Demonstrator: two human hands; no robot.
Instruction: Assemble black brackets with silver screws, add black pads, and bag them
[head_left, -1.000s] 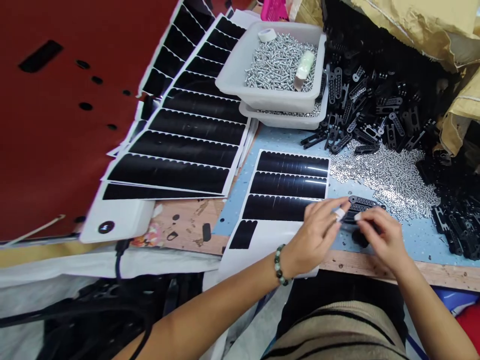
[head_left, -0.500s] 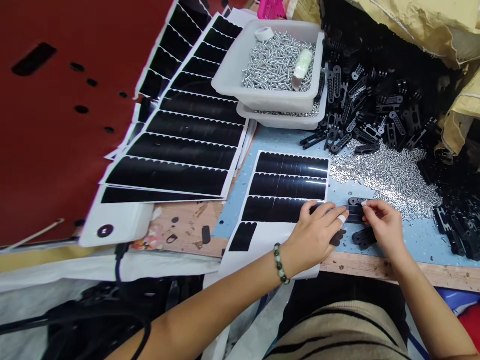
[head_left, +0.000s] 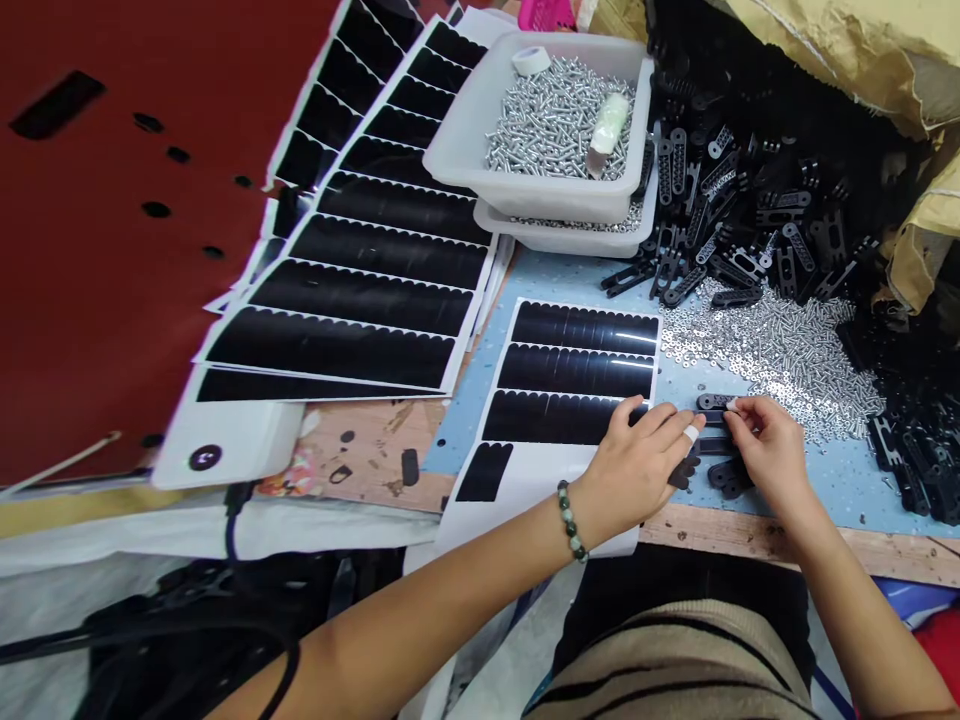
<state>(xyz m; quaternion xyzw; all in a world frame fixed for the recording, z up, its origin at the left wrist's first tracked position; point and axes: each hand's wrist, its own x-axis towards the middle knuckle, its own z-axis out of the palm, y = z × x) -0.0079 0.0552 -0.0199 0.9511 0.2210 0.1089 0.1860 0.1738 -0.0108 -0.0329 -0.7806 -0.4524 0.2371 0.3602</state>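
Note:
My left hand (head_left: 645,455), palm down with a white band on one finger, reaches over the right edge of a white sheet with black scalloped strips (head_left: 566,370). A dark scalloped piece (head_left: 683,470) sticks out from under its fingers; the thumb is hidden. My right hand (head_left: 769,440) pinches thumb and forefinger at the end of a black perforated plastic part (head_left: 712,402). A small white bit shows at those fingertips. Between the hands lies a flat black bar (head_left: 716,446). Another black plastic part (head_left: 727,478) lies below the right hand's fingers.
Stacked white bins (head_left: 450,165) of screws stand at the back, a tape roll (head_left: 531,61) inside. Loose screws and nuts (head_left: 787,350) lie behind my right hand, by piled black plastic parts (head_left: 720,200). Larger strip sheets (head_left: 360,300) lie left, near a white device (head_left: 225,440).
My left hand has shifted slightly to the right along with the dark scalloped piece. The right hand stays almost still at the perforated part. The view has tilted a little.

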